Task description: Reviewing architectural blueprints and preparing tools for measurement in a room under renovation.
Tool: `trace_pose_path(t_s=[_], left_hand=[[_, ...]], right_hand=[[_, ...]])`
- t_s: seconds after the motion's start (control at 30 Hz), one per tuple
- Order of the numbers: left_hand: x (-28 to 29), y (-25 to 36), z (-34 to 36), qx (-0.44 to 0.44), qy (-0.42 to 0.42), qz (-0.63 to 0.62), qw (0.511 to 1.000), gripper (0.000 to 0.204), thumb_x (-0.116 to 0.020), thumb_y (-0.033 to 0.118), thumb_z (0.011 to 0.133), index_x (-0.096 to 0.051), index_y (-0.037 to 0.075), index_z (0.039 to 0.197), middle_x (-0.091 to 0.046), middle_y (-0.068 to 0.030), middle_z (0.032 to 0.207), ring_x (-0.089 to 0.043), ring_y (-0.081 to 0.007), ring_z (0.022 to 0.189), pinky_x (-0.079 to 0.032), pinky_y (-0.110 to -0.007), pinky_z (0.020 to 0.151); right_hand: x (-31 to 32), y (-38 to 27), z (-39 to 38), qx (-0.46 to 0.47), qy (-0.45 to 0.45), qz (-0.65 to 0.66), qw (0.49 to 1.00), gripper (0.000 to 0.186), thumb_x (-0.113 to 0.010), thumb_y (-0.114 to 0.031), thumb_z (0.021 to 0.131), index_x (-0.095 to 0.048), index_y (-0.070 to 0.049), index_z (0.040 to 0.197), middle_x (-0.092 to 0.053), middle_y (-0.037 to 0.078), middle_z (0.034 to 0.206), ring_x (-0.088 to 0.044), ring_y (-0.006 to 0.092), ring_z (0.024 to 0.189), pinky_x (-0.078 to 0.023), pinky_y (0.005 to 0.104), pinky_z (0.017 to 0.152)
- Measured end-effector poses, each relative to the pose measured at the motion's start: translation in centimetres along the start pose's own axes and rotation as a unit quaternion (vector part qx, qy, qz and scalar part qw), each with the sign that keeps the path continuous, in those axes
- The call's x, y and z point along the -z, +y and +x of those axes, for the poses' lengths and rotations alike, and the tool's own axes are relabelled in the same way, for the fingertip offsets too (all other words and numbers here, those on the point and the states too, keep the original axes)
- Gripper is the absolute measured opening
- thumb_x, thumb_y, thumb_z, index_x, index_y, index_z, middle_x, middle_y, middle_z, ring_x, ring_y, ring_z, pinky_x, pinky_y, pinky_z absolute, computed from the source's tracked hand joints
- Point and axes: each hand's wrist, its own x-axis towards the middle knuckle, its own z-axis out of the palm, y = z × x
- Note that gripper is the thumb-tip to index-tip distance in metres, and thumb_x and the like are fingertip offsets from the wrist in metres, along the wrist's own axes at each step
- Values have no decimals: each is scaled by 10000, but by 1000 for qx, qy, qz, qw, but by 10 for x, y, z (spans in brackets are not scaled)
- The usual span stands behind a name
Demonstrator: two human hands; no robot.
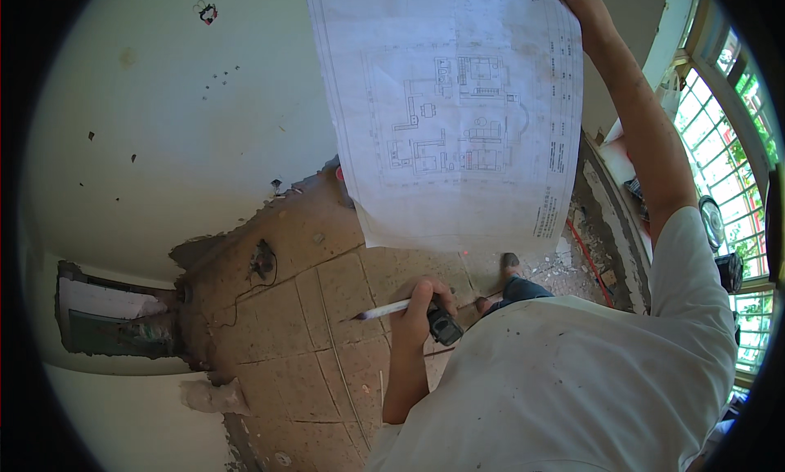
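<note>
My right hand [580, 10] grips the upper right edge of a large, creased paper floor plan [441, 120], which hangs open across the upper middle of the view, with line drawings of rooms on it. Lower down, my left hand [421, 304] is closed around a pale pen [380, 308] with a dark tip, pointing left, and a small black handheld device [444, 327]. A small red light dot shows on the floor just below the paper. My shirt and feet show at the lower right.
A scuffed white wall [147, 88] fills the left, with a rough-edged opening [106, 308]. On the dusty tiled floor [286, 374] lie a dark object with a cord [262, 259] and a crumpled bag [213, 397]. Rubble and a red hose [585, 251] lie below barred windows [711, 129].
</note>
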Motion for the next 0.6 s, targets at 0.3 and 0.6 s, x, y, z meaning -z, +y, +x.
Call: trace_pose_path(t_s=[0.3,0.6], left_hand=[[-55,155,-30,-420,-337,3,842,48,-651,25,812,-618,5,785,-664,-220,778,-608,-248,504,-534,-385,489],[-90,180,-46,-470,-285,43,834,386,-733,268,849,-581,339,1196,-614,-44,955,-613,-227,701,-545,-388,581]], right_hand=[[1,-14,-10,7,-19,29,999,302,-542,-238,955,-618,23,1087,-671,85,867,-649,159,716,-538,292,652],[-9,-27,-22,30,36,-40,998,291,-560,-251,949,-624,-2,1086,-658,49,874,-624,135,728,-519,280,672]])
